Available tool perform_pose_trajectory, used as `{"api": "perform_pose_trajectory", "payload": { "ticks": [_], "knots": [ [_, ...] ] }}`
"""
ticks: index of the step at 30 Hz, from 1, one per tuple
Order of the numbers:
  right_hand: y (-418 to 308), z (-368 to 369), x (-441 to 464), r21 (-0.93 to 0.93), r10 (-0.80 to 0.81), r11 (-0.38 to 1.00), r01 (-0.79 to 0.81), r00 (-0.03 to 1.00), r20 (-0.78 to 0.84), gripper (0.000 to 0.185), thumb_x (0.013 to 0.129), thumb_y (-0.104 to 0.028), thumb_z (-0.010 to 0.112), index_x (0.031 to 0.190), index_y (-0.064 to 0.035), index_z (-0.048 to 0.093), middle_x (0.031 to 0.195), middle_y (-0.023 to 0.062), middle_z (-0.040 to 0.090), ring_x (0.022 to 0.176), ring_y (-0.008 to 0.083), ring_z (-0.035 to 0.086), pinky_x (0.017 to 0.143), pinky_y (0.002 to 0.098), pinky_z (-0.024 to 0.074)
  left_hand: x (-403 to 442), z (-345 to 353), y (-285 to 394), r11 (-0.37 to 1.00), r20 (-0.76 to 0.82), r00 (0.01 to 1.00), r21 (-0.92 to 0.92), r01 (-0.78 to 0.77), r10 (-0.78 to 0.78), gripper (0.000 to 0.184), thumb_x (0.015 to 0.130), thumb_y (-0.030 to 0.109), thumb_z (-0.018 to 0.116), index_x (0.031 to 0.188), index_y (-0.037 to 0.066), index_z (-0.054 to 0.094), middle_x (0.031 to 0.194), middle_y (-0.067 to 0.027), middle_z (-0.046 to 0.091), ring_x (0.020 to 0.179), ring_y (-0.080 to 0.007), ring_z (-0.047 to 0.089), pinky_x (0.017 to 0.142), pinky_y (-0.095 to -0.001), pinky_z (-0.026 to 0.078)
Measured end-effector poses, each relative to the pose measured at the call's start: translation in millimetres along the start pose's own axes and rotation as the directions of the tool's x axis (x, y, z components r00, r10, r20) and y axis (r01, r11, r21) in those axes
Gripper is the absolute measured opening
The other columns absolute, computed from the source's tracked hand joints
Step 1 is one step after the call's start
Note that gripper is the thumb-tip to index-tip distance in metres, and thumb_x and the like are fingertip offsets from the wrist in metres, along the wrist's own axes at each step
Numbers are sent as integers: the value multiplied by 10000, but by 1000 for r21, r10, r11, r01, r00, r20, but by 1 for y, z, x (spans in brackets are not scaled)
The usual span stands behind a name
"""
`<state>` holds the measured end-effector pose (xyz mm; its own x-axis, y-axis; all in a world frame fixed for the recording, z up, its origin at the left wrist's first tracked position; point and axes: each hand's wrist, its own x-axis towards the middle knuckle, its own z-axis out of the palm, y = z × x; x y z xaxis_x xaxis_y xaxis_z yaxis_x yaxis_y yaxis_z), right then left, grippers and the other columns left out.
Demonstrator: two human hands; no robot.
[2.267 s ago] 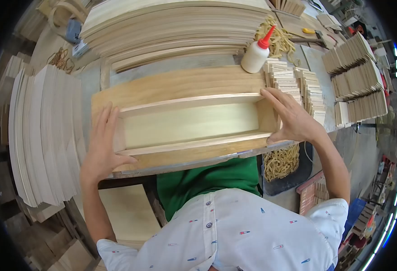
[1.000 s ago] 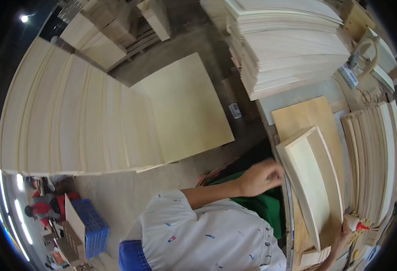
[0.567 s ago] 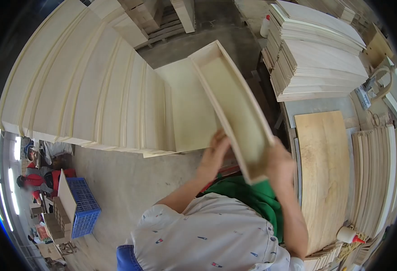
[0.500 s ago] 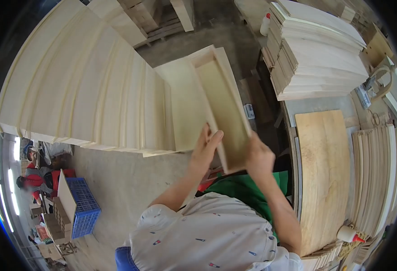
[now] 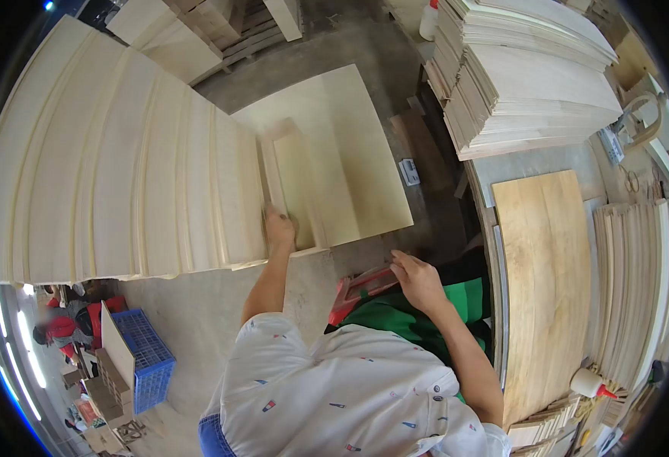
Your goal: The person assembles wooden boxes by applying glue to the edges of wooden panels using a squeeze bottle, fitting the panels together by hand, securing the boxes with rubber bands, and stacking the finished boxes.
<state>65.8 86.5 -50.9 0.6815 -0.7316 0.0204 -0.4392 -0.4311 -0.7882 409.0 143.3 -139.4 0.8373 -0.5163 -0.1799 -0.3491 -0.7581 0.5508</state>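
Note:
A shallow open wooden box (image 5: pixel 318 221), like a small drawer, sits at the right end of a long row of similar pale wooden boxes (image 5: pixel 182 167), over a bare pale panel (image 5: pixel 369 167). My left hand (image 5: pixel 280 231) is closed on its near end, by the left wall; motion blurs the box a little. My right hand (image 5: pixel 420 283) is off the box, in front of my body near the bench. Its fingers are loosely bent and slightly apart, with nothing seen between them.
On the right, a workbench carries a tall stack of thin boards (image 5: pixel 532 91), a flat wooden panel (image 5: pixel 544 289), upright boards (image 5: pixel 632 289) and a white glue bottle (image 5: pixel 590 383). A blue crate (image 5: pixel 148 358) stands at lower left, with a person in red (image 5: pixel 64 324) beyond.
The box has moved left and down from in front of me to the end of the row. My right hand has let go of it and drawn back; my left hand still holds it.

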Motion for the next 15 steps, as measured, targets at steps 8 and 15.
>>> {"api": "perform_pose_trajectory", "payload": {
  "ticks": [8, 15],
  "knots": [
    [-4, -11, -16, 93, 128, 988, -122, 990, -61, 264, 884, -127, 600, 1118, -5, 607, 957, 188, 670, 855, 366, 652, 720, 428, 532, -24, 62, 39, 940, -152, 928, 64, -335, 341, 689, 834, 56, 574, 1445, 7, 258, 1404, -295, 352, 1258, -462, 389, 1030, -456, 387],
    [-15, -32, -37, 309, 232, 934, -182, 963, -136, 244, 873, -69, 614, 1100, 22, 616, 1001, 220, 661, 899, 357, 658, 766, 401, 538, -2, 45, 35, 978, -81, 991, -169, -122, 109, 790, 724, -109, 503, 1462, 34, 263, 1328, -264, 481, 1212, -369, 494, 1036, -382, 399]
  ]
}}
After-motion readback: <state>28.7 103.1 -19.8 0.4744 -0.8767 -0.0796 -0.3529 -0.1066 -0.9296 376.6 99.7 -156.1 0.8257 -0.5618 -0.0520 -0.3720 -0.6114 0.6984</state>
